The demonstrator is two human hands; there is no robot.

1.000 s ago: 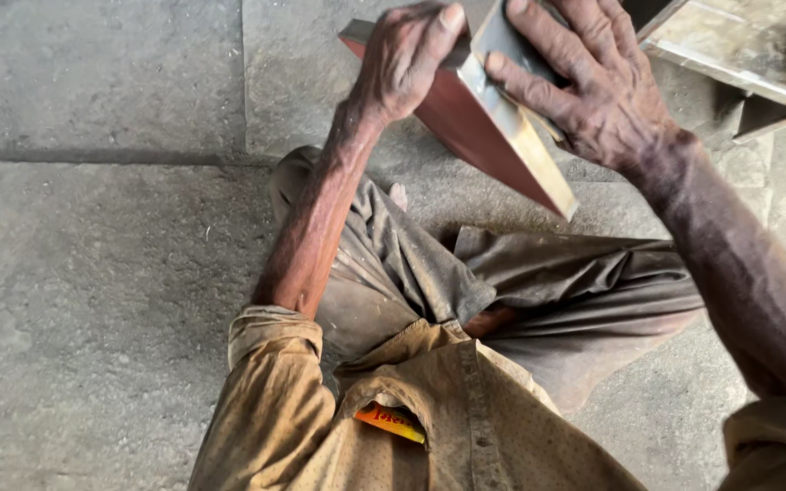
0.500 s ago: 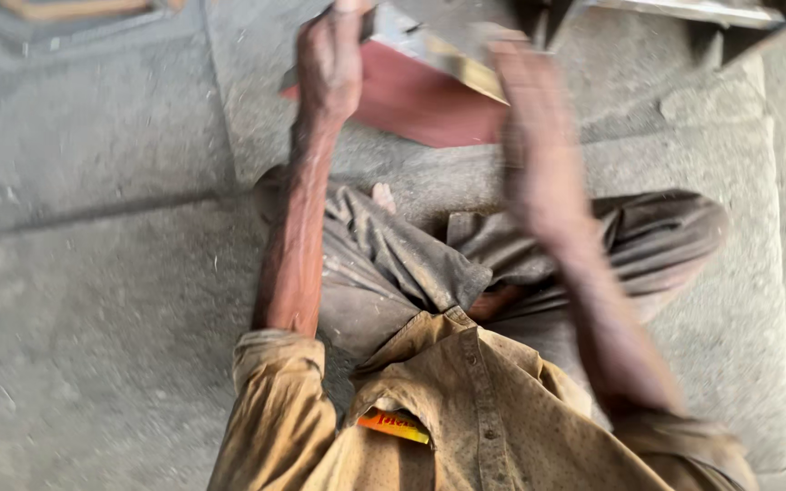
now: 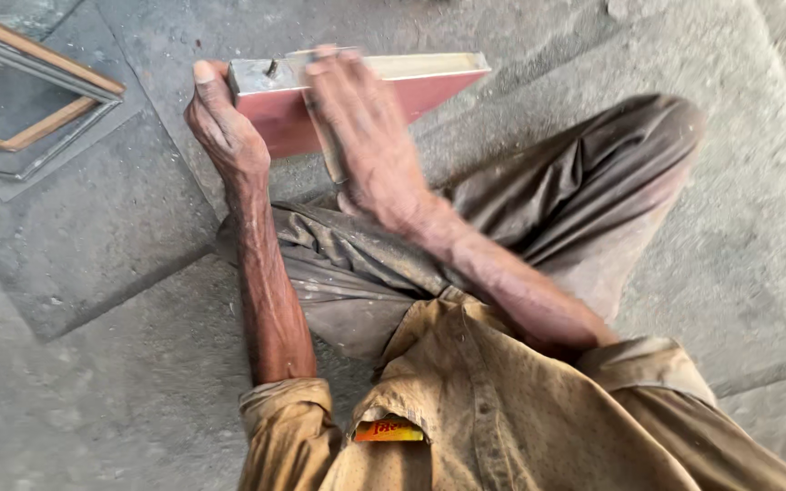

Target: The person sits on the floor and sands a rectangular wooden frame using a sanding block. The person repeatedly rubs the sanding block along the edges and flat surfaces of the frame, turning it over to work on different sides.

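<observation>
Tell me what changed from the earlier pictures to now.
The red panel has swung from a steep tilt to lying level. The right hand shifted from its right end to its middle. The left hand still grips its left end; the person stays seated on the stone floor.

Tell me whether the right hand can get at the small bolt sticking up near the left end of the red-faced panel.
Probably yes: the right hand already lies across the panel, beside the bolt, nothing between.

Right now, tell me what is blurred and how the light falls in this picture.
Head view: the right hand is smeared by motion blur; the left hand and red panel read sharper; light is soft and even, no glare, faint shadow on the stone floor.
</observation>
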